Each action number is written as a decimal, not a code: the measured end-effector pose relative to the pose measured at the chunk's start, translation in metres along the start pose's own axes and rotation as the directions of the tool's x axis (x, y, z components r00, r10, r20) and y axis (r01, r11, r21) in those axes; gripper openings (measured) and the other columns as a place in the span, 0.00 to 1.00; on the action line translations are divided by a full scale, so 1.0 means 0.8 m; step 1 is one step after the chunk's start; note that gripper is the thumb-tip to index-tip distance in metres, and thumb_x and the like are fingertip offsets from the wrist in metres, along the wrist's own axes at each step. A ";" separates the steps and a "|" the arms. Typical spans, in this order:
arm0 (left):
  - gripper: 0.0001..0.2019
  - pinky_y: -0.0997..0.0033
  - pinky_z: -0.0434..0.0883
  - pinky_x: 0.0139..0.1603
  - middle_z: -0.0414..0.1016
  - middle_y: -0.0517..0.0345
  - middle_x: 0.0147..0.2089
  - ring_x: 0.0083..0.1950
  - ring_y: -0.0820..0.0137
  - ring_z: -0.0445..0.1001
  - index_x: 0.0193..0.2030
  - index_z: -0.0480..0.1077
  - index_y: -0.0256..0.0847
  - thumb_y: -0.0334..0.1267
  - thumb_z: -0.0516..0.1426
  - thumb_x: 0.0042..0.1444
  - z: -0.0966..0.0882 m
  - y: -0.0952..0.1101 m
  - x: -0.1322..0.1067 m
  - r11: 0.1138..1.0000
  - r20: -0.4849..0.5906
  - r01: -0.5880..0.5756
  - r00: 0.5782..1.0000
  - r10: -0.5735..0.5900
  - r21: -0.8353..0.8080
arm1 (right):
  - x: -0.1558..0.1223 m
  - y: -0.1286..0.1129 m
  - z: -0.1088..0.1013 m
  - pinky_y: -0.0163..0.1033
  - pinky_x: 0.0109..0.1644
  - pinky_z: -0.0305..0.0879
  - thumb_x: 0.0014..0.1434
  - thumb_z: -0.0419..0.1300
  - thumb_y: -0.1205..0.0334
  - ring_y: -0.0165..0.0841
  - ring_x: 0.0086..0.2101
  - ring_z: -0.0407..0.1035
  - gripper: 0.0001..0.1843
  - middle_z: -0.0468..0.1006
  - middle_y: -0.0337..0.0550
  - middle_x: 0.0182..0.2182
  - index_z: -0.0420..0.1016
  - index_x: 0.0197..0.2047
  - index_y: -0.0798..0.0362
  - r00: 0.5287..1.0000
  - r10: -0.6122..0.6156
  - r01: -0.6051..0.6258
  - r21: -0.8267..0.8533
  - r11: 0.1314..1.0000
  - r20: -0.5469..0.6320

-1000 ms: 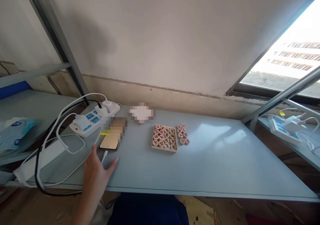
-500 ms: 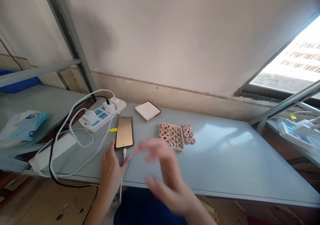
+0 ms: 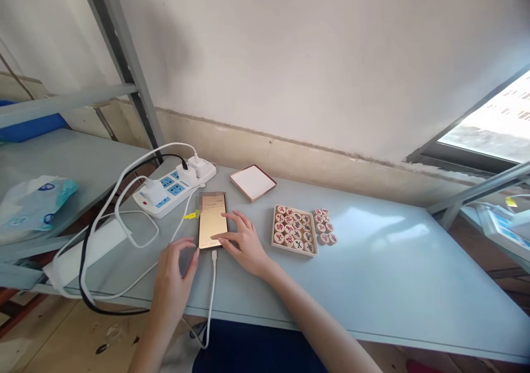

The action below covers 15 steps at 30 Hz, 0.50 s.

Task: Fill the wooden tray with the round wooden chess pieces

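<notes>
A phone (image 3: 212, 220) with a lit screen lies flat on the pale blue table (image 3: 372, 262), a white cable plugged into its near end. My right hand (image 3: 242, 243) rests beside the phone's right edge, its thumb touching the lower screen. My left hand (image 3: 174, 276) sits at the phone's near left corner, fingertips against its edge. Right of the phone is a wooden tray (image 3: 294, 230) filled with round Chinese chess pieces, and several loose pieces (image 3: 325, 231) lie beside it.
A white power strip (image 3: 174, 188) with plugged chargers and looping white and black cables sits at the table's left. The white square lid (image 3: 252, 182) lies near the wall. A tissue pack (image 3: 33, 202) lies on the left shelf. Metal frame posts stand at left and right.
My right hand came into view and settled on the phone. My left hand moved up to the phone's near corner. The camera view shifted slightly left.
</notes>
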<state>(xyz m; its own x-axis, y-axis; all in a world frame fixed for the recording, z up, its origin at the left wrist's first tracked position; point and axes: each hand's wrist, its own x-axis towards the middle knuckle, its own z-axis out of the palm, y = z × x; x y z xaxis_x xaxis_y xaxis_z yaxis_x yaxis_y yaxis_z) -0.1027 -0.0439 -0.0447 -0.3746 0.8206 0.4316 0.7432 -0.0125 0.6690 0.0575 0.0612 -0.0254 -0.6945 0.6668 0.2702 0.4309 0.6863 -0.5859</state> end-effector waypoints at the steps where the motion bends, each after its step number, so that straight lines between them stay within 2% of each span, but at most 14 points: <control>1: 0.07 0.59 0.65 0.48 0.68 0.53 0.42 0.47 0.63 0.67 0.37 0.59 0.44 0.44 0.50 0.57 0.000 0.001 -0.001 1.000 0.003 -0.014 1.000 0.014 0.007 | 0.001 0.000 -0.001 0.51 0.63 0.44 0.64 0.49 0.55 0.39 0.62 0.44 0.15 0.58 0.34 0.60 0.76 0.46 0.37 1.000 0.004 -0.004 0.008 1.000 -0.010; 3: 0.09 0.61 0.66 0.45 0.66 0.55 0.39 0.43 0.64 0.67 0.34 0.57 0.43 0.45 0.51 0.57 -0.001 0.002 -0.002 1.000 0.003 -0.017 1.000 0.017 0.002 | 0.003 0.001 -0.003 0.48 0.63 0.45 0.64 0.48 0.57 0.37 0.62 0.44 0.16 0.58 0.35 0.60 0.75 0.47 0.38 0.998 0.026 -0.024 0.035 0.999 -0.059; 6: 0.08 0.63 0.66 0.45 0.65 0.55 0.39 0.44 0.65 0.68 0.37 0.57 0.43 0.44 0.50 0.58 0.001 -0.002 -0.005 0.999 -0.038 0.020 0.999 -0.021 -0.039 | 0.007 0.001 -0.008 0.45 0.63 0.46 0.65 0.46 0.57 0.35 0.61 0.46 0.17 0.59 0.37 0.59 0.75 0.48 0.40 0.991 0.068 -0.060 0.072 0.996 -0.112; 11: 0.09 0.63 0.67 0.44 0.69 0.54 0.41 0.42 0.66 0.70 0.42 0.59 0.42 0.44 0.48 0.59 0.006 -0.011 -0.014 0.988 -0.095 0.133 0.985 -0.141 -0.082 | 0.022 -0.002 -0.005 0.45 0.62 0.47 0.65 0.46 0.55 0.34 0.61 0.46 0.17 0.60 0.35 0.58 0.75 0.47 0.38 0.999 0.016 -0.012 0.079 0.997 -0.047; 15: 0.10 0.65 0.67 0.42 0.70 0.55 0.40 0.39 0.68 0.71 0.42 0.59 0.42 0.43 0.52 0.58 0.006 -0.009 -0.015 0.981 -0.137 0.152 0.976 -0.169 -0.122 | 0.029 -0.001 0.003 0.45 0.62 0.46 0.64 0.49 0.55 0.34 0.61 0.47 0.15 0.61 0.36 0.58 0.76 0.46 0.38 0.999 -0.030 0.032 0.064 0.997 -0.021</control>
<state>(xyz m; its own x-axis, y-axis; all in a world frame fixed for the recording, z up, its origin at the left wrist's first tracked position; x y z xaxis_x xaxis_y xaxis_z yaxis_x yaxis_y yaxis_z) -0.1013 -0.0507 -0.0576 -0.5668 0.7251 0.3912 0.6044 0.0432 0.7955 0.0394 0.0753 -0.0207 -0.6949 0.6517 0.3039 0.3713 0.6871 -0.6245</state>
